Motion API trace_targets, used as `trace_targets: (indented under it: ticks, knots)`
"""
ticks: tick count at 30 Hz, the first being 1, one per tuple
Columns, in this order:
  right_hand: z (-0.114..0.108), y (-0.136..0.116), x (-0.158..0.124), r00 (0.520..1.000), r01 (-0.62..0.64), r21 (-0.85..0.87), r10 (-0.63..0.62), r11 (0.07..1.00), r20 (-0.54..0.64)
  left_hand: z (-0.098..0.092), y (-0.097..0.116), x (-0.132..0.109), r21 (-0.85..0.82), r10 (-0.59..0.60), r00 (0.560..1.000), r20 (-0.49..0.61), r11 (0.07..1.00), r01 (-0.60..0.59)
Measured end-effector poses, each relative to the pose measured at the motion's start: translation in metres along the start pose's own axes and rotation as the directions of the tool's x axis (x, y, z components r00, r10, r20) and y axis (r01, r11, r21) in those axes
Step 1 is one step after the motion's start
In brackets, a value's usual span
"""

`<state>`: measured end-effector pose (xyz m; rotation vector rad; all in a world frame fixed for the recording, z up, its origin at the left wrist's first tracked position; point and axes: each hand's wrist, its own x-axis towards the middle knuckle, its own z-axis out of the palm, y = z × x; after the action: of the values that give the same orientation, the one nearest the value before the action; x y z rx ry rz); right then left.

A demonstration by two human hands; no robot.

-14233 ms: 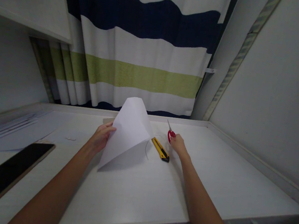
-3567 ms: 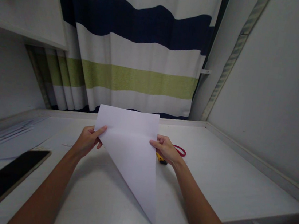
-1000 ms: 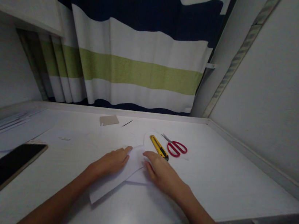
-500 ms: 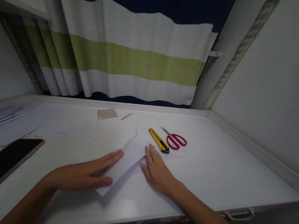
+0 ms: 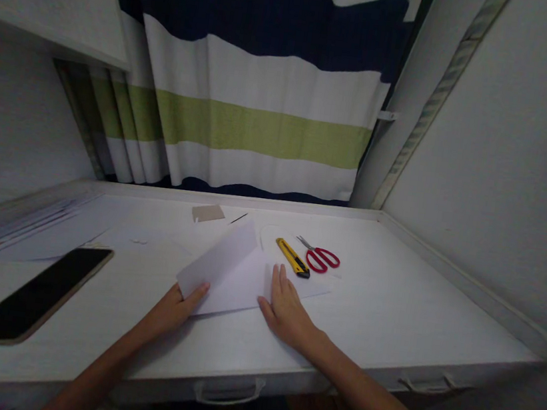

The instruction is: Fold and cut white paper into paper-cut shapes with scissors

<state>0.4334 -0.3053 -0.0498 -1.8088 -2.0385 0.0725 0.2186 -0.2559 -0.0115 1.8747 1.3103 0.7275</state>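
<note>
A folded sheet of white paper (image 5: 238,278) lies on the desk in front of me, its left flap raised and tilted. My left hand (image 5: 176,308) grips the lower left edge, thumb on top and the other fingers hidden behind the flap. At the paper's right side, my right hand (image 5: 287,311) rests with fingers extended, pressing on it. Just beyond that hand are a yellow box cutter (image 5: 291,256) and a pair of scissors (image 5: 321,258) with red handles.
A black smartphone (image 5: 34,294) lies at the left, with stacked paper sheets (image 5: 22,232) behind it. Farther back are a small beige card (image 5: 208,213) and a thin dark stick (image 5: 238,218). A striped curtain (image 5: 263,130) hangs behind the white desk (image 5: 416,304).
My left hand has gone from lying spread against the paper to gripping its lower left edge, and the flap now stands up to the left. My right hand stays nearly in place. The view has shifted.
</note>
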Motion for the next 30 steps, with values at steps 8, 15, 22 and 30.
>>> trace_targets:
  ticks: [8, 15, 22, 30]
  knots:
    - [-0.021, -0.001, -0.002, 0.971, 0.126, -0.039, -0.115, 0.991, 0.21, -0.009, 0.009, -0.026, 0.016, 0.114, 0.977, 0.182, 0.993, -0.119]
    - [-0.028, -0.005, 0.011, 0.956, 0.253, -0.096, -0.234, 0.963, 0.176, 0.005, 0.016, -0.054, 0.328, 0.106, 0.976, 0.191, 0.93, -0.165]
    - [-0.016, -0.01, 0.027, 0.923, 0.288, -0.017, -0.273, 0.958, 0.273, 0.018, -0.005, -0.049, 0.332, 0.167, 0.973, 0.16, 0.919, -0.213]
    - [-0.009, -0.006, 0.024, 0.939, 0.272, -0.026, -0.259, 0.962, 0.225, 0.01, 0.007, -0.05, 0.322, 0.109, 0.96, 0.26, 0.927, -0.192]
